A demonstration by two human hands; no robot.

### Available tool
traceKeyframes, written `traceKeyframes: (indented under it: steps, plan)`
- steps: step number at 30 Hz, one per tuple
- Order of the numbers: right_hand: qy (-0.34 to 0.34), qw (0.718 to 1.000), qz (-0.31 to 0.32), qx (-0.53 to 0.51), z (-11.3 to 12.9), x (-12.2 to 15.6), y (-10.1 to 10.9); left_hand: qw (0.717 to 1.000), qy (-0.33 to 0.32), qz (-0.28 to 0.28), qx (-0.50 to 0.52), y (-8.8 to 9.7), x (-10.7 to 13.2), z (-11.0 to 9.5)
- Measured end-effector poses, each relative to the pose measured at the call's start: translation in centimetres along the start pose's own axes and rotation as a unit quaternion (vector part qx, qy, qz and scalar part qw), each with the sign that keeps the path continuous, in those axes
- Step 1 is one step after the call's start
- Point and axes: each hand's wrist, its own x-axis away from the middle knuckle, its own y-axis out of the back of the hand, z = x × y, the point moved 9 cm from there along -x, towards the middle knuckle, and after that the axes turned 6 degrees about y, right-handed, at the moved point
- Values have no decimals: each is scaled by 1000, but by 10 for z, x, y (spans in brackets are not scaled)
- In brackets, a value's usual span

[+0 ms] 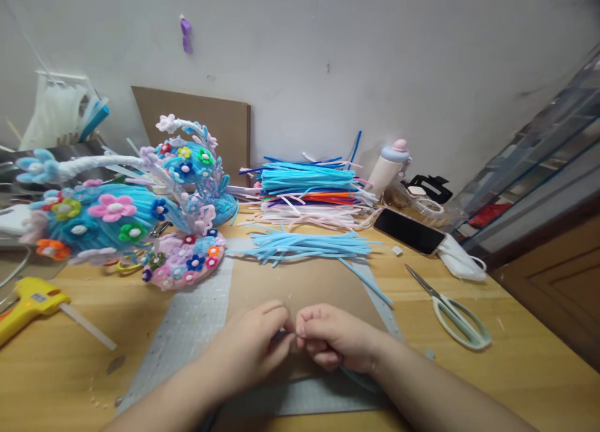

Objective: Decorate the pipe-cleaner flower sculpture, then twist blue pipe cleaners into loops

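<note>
My left hand (255, 341) and my right hand (330, 338) meet over a brown cardboard sheet (300, 288) near the table's front edge. Both are closed in a pinch on a thin light blue pipe cleaner (284, 335), whose short visible part runs between the fingertips. More of it seems to trail below my right wrist. A loose bunch of light blue pipe cleaners (309, 244) lies just beyond the cardboard.
A grey cutting mat (187, 322) lies under the cardboard. Pipe-cleaner flower ornaments (117, 216) crowd the left. A yellow glue gun (30, 301) lies at left. A stack of coloured pipe cleaners (309, 191), a phone (410, 231), scissors (452, 310) and a bottle (389, 166) are also on the table.
</note>
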Motion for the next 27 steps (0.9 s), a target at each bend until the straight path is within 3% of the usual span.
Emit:
traceKeyframes:
  steps: [6,10,14,16,17,19,21,23,24,25,26,27]
  plan:
    - [-128,988,26,-80,-19,4,-5,991,-54,-25,-118,-5,3,-12]
    - [-145,982,44,-110,-22,4,-10,991,-52,-51,-109,-4,4,-13]
    - [-80,996,20,-33,-17,-2,-7,995,-28,-53,-76,-7,4,-13]
    - [11,996,-21,87,-3,-4,-3,998,-2,-54,-29,-9,3,-9]
    - [67,983,-42,165,7,-3,-2,998,14,-53,7,-10,2,-6]
    - [178,916,-62,354,30,6,-9,993,60,-40,94,-14,0,4]
    - [275,789,-37,548,45,19,-30,969,122,11,213,-26,-3,17]
    - [332,649,9,685,48,31,-50,910,190,111,351,-48,-2,26]
    - [348,600,23,720,47,36,-55,873,213,159,410,-57,0,26]
    - [356,578,27,733,48,39,-57,842,226,196,450,-62,2,25]
    - [355,585,19,729,51,39,-55,829,229,209,466,-63,2,24]
    - [346,616,1,708,54,38,-50,842,217,194,454,-58,1,24]
